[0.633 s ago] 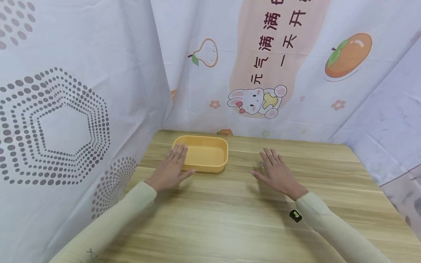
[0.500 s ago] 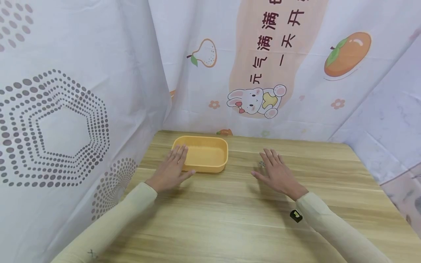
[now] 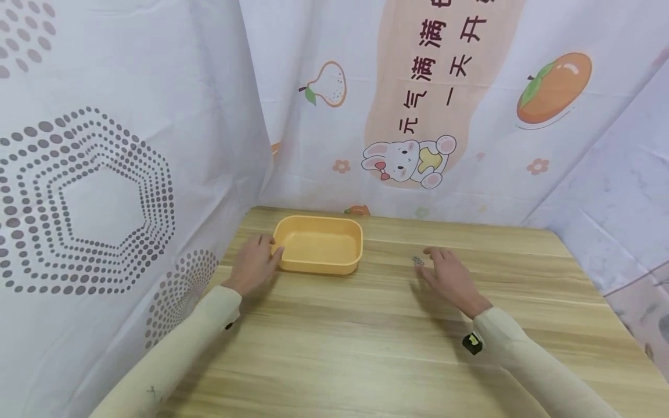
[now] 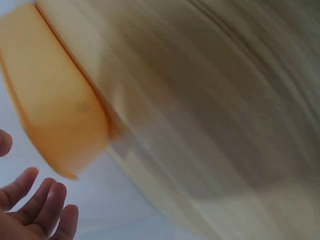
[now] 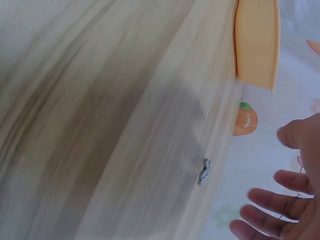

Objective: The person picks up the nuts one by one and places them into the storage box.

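A yellow-orange plastic basin (image 3: pixel 319 247), rectangular with rounded corners, stands on the wooden table at the back left. My left hand (image 3: pixel 254 264) is at its left end, fingers loosely bent beside the wall. In the left wrist view, the fingers (image 4: pixel 50 200) look apart from the basin (image 4: pixel 55 95). A small silver thing with a bumpy, dotted surface (image 3: pixel 417 261) lies on the table to the right of the basin; its kind is unclear. Beside it hovers my right hand (image 3: pixel 449 278), thumb and fingers spread apart around nothing, as the right wrist view shows.
Wood-grain table (image 3: pixel 340 354) stretches in front of both hands. A white printed curtain (image 3: pixel 324 162) hangs along the table's back edge, and another with dotted patterns (image 3: pixel 209 145) closes the left side. Marbled sheeting (image 3: pixel 617 215) stands at the right.
My left hand has drawn back leftward from over the basin to its left end, its fingers bending. The right hand's fingers have bent and come lower near the silver thing.
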The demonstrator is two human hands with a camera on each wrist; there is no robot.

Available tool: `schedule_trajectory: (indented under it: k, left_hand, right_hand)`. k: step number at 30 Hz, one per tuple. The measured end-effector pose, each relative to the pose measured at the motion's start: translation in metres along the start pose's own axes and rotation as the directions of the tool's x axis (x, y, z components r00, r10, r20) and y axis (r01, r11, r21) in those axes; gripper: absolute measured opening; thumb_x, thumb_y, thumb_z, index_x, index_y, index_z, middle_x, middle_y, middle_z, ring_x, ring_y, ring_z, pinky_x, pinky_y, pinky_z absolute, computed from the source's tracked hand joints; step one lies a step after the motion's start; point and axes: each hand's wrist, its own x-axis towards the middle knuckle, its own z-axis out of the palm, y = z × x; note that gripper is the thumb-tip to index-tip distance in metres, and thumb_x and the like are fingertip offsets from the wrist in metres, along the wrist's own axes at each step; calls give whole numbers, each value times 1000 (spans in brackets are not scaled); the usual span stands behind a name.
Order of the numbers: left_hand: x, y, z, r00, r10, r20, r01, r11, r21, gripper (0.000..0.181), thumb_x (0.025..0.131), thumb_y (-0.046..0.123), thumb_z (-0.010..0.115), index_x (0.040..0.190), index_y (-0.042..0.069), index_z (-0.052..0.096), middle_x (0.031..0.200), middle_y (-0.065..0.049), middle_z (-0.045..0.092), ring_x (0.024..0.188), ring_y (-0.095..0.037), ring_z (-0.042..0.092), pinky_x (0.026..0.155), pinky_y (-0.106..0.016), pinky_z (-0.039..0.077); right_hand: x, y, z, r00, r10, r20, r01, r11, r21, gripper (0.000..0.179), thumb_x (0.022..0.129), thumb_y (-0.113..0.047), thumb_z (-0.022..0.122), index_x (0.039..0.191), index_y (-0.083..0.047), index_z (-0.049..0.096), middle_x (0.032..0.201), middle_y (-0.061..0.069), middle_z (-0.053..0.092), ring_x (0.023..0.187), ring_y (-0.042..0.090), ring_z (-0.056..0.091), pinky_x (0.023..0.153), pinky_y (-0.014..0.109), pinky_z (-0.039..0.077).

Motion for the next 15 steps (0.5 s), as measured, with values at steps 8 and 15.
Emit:
schedule_trajectory:
  k: [8, 15]
  left_hand:
    - [1, -20, 2, 957, -246, 156, 267, 953, -141, 39, 108, 43, 49, 94, 8, 59, 83, -7, 59, 70, -23, 56, 63, -38, 48]
    - [2, -28, 5, 923, -277, 268, 361, 863, -354, 41, 110, 42, 48, 94, 6, 62, 82, -7, 60, 72, -21, 55, 63, -34, 49]
  right_hand:
    - [2, 20, -1, 991, 103, 80, -106, 994, 23, 37, 99, -29, 70, 109, 5, 59, 78, 8, 63, 62, 19, 56, 57, 39, 50]
    - [-3, 30, 0, 976, 155, 155, -163, 986, 38, 36, 100, -30, 70, 109, 3, 59, 82, 12, 68, 69, 23, 65, 58, 40, 54]
